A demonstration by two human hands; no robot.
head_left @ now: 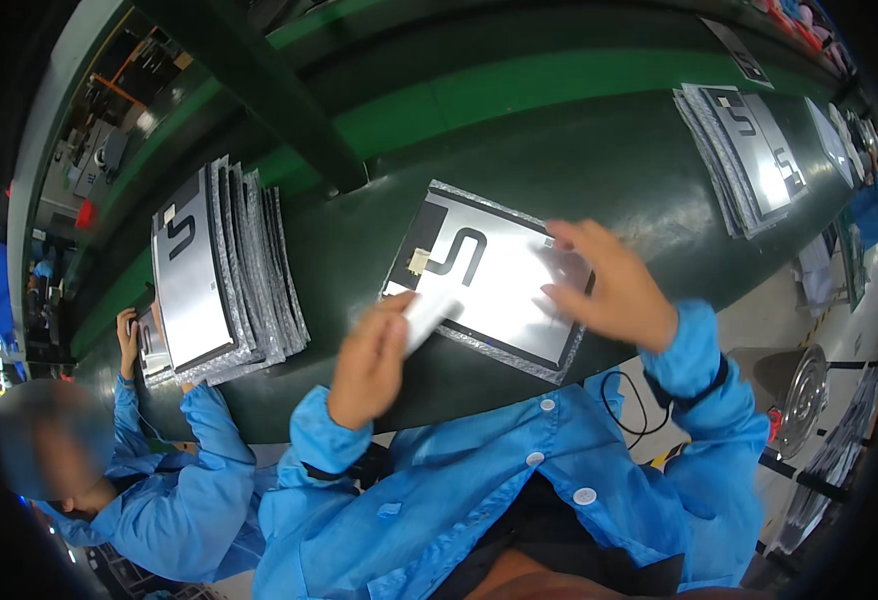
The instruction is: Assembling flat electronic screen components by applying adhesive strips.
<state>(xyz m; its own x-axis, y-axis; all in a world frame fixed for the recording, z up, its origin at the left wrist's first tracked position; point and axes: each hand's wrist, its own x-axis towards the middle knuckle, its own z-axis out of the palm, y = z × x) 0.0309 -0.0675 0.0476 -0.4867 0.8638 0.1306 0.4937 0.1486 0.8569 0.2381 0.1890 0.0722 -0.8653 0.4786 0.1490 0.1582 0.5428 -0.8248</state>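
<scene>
A flat silver panel (519,285) with a black border and a black curved strip lies in front of me on a sheet of bubble wrap (499,358). A small pale yellow patch (418,261) sits at its left end. My left hand (371,362) is closed around a small white flat piece (431,316), blurred by motion, over the panel's near left part; its exact kind cannot be made out. My right hand (619,290) has thumb and fingers apart over the panel's right end, and whether it touches the surface is unclear.
A tall stack of similar panels (194,290) with bubble wrap between them stands left on the green table (359,225). Another stack (759,150) is at the far right. A green post (279,110) meets the table behind. A co-worker in blue (169,500) handles a panel at left.
</scene>
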